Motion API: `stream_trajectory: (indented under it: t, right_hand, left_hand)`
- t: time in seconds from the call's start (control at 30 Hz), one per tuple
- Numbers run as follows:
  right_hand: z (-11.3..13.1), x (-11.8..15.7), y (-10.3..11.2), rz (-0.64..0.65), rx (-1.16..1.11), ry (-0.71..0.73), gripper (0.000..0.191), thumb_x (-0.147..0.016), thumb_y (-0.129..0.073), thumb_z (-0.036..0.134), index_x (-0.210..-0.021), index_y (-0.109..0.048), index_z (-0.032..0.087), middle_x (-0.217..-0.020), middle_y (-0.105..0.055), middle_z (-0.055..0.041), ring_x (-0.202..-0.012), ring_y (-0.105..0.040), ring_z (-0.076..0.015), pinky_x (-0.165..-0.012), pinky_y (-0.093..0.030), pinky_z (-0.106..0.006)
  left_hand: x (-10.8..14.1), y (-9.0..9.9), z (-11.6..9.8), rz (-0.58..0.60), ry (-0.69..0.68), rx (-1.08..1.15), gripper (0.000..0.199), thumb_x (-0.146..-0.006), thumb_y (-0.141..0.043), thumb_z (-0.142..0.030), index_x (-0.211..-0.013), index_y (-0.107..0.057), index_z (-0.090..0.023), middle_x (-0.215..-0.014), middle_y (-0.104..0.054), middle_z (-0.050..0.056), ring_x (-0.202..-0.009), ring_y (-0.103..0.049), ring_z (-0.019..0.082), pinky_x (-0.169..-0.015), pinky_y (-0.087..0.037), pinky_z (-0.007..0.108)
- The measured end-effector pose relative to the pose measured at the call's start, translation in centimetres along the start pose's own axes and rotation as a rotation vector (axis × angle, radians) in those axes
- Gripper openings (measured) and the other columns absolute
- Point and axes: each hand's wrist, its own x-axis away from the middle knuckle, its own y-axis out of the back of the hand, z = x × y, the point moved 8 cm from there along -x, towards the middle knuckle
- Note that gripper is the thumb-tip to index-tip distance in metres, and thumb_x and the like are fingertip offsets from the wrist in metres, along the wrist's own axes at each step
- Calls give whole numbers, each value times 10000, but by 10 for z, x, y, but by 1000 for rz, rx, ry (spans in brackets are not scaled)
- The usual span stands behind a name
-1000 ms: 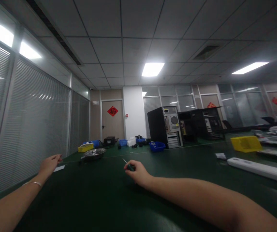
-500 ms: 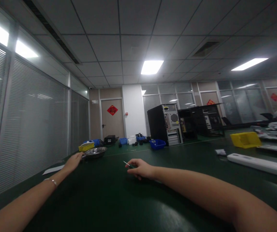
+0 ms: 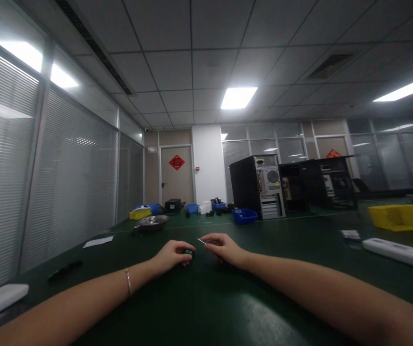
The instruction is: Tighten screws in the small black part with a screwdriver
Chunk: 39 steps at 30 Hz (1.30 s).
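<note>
Over the middle of the table my left hand [image 3: 170, 254] is closed around a small dark object with green marks [image 3: 189, 252]; its kind is too small to tell. Just to its right, my right hand [image 3: 225, 249] pinches a thin, pointed metal tool [image 3: 201, 241], tip aimed left toward that object. The fingers hide most of the tool. A small gap separates the two hands. Beyond my left hand stands a shallow metal bowl [image 3: 152, 222] with small items inside that I cannot make out.
Computer cases [image 3: 256, 187] stand at the back right beside a blue bin [image 3: 244, 216]. A yellow bin [image 3: 395, 217] and a white bar [image 3: 403, 253] lie right. At left are a paper [image 3: 98, 241], a dark slim item [image 3: 65, 270] and a white object [image 3: 2, 300].
My left hand has come from the metal bowl's edge to the middle and now holds the small dark object. My right hand keeps the tool, and the view has turned slightly left.
</note>
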Motion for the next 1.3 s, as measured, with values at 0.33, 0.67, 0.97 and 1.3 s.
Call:
stream_trajectory:
  t: [0.33,0.67,0.97,1.3]
  right_hand:
    - [21,4,-6,-100,276,128,348,-800,-538,356,-1093,-614,183,-994,-626,-62,-860,-558,-190,-746,-440,-299]
    - [17,4,-8,-54,403,121,342,-799,-517,296,-1117,-613,218,-982,-630,-50,-868,-556,-186,-772,-426,-295]
    - [24,7,-11,-45,474,126,335,-799,-517,308,-1106,-622,223,-939,-612,-48,-837,-548,-175,-750,-422,-278]
    - [23,7,-8,-65,488,130,346,-798,-525,313,-1126,-609,244,-942,-599,-48,-844,-546,-186,-755,-422,-288]
  left_hand:
    - [4,7,13,-71,83,394,380,-653,-695,-240,-1007,-628,-118,-879,-640,94,-789,-595,170,-789,-435,324]
    - [1,9,22,-77,106,508,307,-688,-658,-176,-983,-628,-96,-926,-630,119,-826,-604,179,-837,-428,335]
    - [-1,11,26,-123,114,439,331,-669,-679,-242,-962,-625,-98,-868,-635,96,-763,-602,160,-778,-442,309]
    - [-1,11,27,-111,116,512,301,-675,-685,-244,-940,-636,-109,-824,-638,78,-761,-599,150,-770,-451,289]
